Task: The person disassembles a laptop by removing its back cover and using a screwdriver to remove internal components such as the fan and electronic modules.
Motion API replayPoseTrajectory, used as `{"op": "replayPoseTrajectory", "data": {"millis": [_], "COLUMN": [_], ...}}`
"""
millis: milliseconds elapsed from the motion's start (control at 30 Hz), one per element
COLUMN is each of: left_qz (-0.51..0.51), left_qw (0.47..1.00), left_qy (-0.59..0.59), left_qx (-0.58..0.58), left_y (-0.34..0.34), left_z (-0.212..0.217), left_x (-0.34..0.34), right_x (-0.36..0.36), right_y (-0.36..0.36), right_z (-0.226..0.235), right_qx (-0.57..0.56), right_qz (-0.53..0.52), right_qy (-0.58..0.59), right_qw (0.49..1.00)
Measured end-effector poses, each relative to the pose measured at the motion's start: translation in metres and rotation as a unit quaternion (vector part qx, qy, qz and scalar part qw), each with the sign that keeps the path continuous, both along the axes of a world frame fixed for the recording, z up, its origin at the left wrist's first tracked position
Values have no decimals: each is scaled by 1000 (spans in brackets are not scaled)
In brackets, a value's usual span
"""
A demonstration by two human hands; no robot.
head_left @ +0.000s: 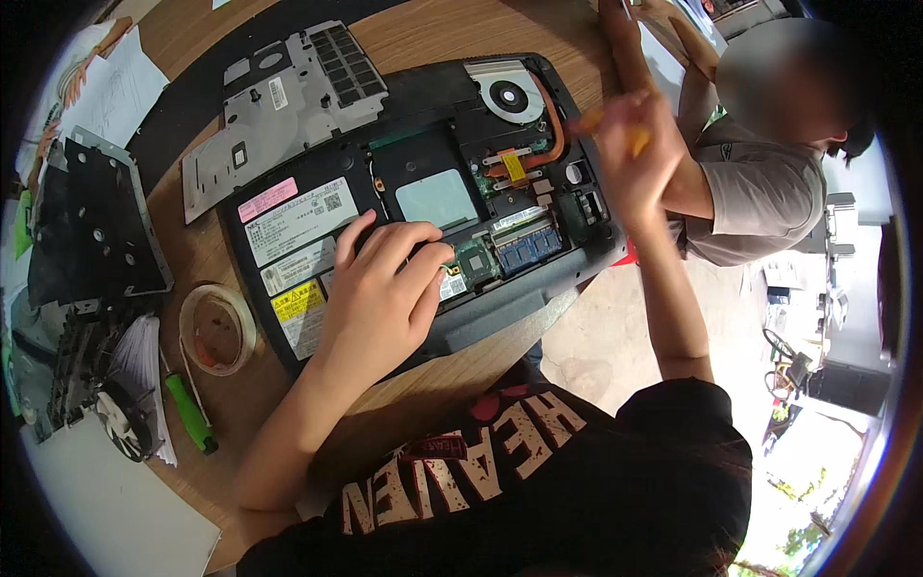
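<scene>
An opened laptop (pixel 500 308) lies underside up, showing its fan (pixel 508 97), copper heat pipe (pixel 558 135), blue memory module (pixel 529 252) and green circuit board. My left hand (pixel 380 274) rests on its middle, fingers spread and slightly bent, near the labels and an empty-looking bay. Raised over the laptop's right edge, my right hand (pixel 642 159) is closed round a yellow-orange handled tool (pixel 638 142). Motion blurs this hand, and the tool's exact kind cannot be made out. Its end points left, toward the heat pipe.
A grey bottom cover (pixel 279 120) lies beyond the laptop. To the left are a tape roll (pixel 246 332), a green-handled screwdriver (pixel 190 413), a small fan (pixel 120 423) and a dark metal panel (pixel 96 231). Another person (pixel 760 192) sits at the right, arms on the table.
</scene>
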State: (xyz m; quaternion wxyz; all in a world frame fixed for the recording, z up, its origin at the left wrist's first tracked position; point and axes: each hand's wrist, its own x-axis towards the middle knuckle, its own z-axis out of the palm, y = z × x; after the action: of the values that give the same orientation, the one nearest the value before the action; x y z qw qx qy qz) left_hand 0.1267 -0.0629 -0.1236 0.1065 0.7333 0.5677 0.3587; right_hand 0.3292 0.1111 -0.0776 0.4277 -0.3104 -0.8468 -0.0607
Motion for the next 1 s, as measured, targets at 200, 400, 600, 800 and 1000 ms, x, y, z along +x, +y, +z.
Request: {"op": "replayPoseTrajectory", "data": {"millis": [200, 400, 600, 800, 1000], "left_qz": [21, 15, 18, 22, 0], "left_qw": [1000, 999, 999, 995, 990], "left_qy": [-21, -19, -34, -29, -17], "left_qx": [1, -20, -39, -90, -137], "left_y": [0, -3, -2, -2, 0], "left_z": [-2, -5, -5, 6, 14], "left_x": [-1, -2, -2, -4, -6], "right_x": [-4, -3, 0, 13, 112], "right_y": [-2, 11, 15, 12, -52], "right_z": [-5, 15, 13, 14, 30], "right_qx": [36, 12, -33, 106, -154], "right_qz": [25, -99, -51, -72, 160], "right_qy": [-92, -59, -100, -67, 571], "right_qw": [995, 993, 993, 989, 791]}}
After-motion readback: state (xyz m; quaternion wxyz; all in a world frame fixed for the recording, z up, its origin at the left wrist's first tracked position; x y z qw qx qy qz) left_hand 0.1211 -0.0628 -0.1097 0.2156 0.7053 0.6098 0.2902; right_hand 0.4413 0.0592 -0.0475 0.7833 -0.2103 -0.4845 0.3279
